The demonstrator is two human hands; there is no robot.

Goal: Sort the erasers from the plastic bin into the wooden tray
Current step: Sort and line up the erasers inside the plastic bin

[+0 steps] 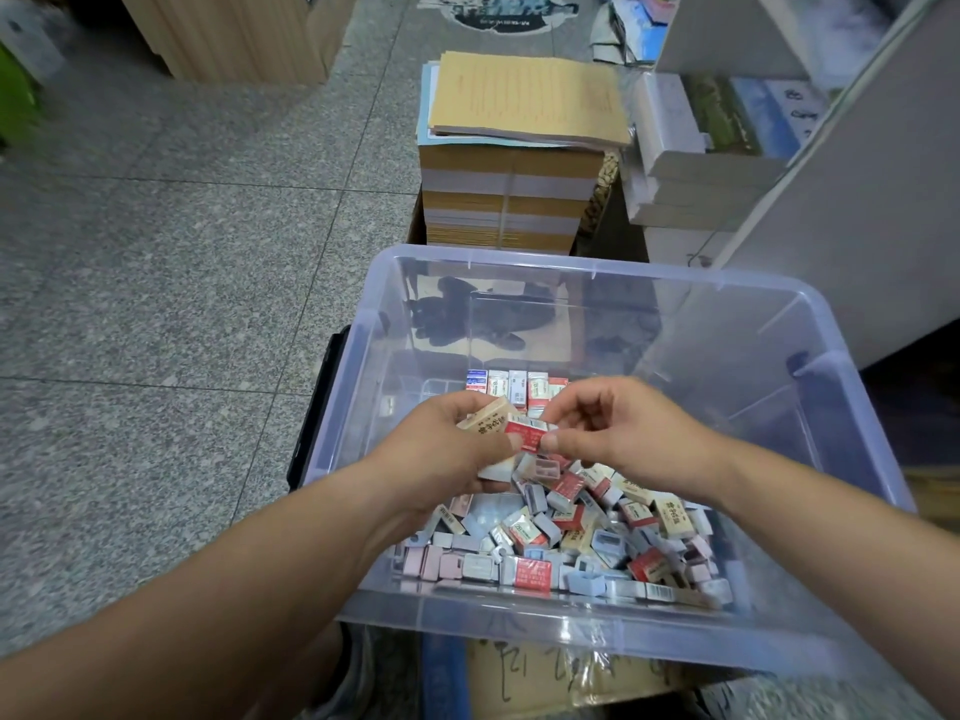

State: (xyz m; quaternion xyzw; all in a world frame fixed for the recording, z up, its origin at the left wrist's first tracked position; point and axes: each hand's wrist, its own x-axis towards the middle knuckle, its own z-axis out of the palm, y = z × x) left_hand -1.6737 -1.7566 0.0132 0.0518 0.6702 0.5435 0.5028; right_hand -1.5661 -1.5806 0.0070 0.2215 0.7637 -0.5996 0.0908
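Over the middle of the clear plastic bin (571,265), the person's two hands are meeting above the contents. The left hand (447,449) is curling its fingers around a beige eraser (485,415) with printed characters, and a few more wrapped pieces are showing beneath its palm. The right hand (623,433) is pinching a red eraser (525,433) between thumb and forefinger, and that piece is touching the beige one, with the left thumb also lying against it. Below the hands, a loose pile of erasers (571,532) in red, pink, grey and cream wrappers is lying jumbled along the near wall of the bin and spreading toward its near right corner. Further in, a short row of erasers (506,384) is standing upright side by side on the bin's bottom, partly hidden behind the fingers. The far half of the bin is showing only its transparent bottom and dark shapes seen through it. The bin is sitting on a cardboard box (545,672) with handwriting, over a speckled grey tile floor (182,252). Just beyond the bin's far edge, a stack of paper bundles (509,200) is standing, with tan sheets (530,96) lying on top, and white boxes (691,168) are piling up to its right.
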